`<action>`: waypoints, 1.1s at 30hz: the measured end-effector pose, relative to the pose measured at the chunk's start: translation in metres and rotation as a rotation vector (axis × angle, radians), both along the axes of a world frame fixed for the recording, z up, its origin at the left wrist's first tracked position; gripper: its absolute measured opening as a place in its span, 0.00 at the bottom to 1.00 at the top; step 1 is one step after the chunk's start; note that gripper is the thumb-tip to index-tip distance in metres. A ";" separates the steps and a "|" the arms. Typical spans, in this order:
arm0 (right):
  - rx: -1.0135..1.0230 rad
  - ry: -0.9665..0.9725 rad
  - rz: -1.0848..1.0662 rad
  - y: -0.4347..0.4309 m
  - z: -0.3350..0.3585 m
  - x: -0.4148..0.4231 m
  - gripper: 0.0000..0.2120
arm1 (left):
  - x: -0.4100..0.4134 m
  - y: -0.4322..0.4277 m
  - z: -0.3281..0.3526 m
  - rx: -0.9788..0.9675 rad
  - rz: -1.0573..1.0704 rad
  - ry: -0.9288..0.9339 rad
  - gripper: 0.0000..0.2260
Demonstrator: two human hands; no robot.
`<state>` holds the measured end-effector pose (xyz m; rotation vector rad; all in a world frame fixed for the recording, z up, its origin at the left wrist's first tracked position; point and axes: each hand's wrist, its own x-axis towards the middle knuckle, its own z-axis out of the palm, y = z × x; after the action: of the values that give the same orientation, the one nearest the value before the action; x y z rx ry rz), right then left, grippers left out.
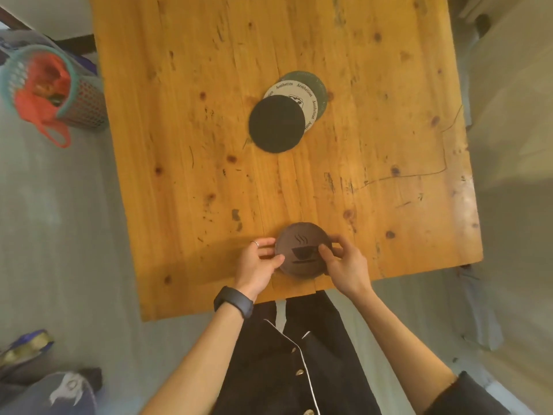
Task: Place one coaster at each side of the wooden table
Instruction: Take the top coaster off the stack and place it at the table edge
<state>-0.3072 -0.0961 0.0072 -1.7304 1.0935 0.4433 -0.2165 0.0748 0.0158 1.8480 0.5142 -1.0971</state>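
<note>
A brown round coaster (302,244) with a steaming-cup print lies at the near edge of the wooden table (194,115). My left hand (258,265) grips its left rim and my right hand (344,265) grips its right rim, thumbs on top. Whether it rests flat on the wood or is slightly lifted is unclear. In the table's middle three more coasters overlap in a fan: a black one (276,122) on top, a white printed one (302,98) under it, and a dark green one (314,82) at the back.
A teal mesh basket (80,106) with a red-orange bag in it stands on the floor left of the table. A grey-blue cap (57,393) and a shoe (27,345) lie at the lower left. Pale floor surrounds the table.
</note>
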 end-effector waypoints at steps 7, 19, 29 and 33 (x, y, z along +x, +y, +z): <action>-0.203 -0.037 0.121 -0.021 0.002 -0.011 0.12 | -0.030 -0.024 -0.003 0.185 0.016 -0.272 0.07; -0.272 -0.118 0.124 -0.019 -0.013 -0.017 0.08 | -0.038 -0.024 -0.013 0.245 -0.093 -0.411 0.09; -0.317 -0.170 0.107 -0.012 -0.021 -0.023 0.08 | -0.044 -0.022 -0.023 0.319 -0.282 -0.538 0.12; -0.338 -0.204 0.034 -0.006 -0.023 -0.023 0.07 | -0.038 -0.021 -0.025 0.309 -0.283 -0.501 0.14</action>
<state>-0.3306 -0.1026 -0.0163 -2.0414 1.0343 0.1003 -0.2548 0.0540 -0.0094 2.4238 0.1329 -0.7088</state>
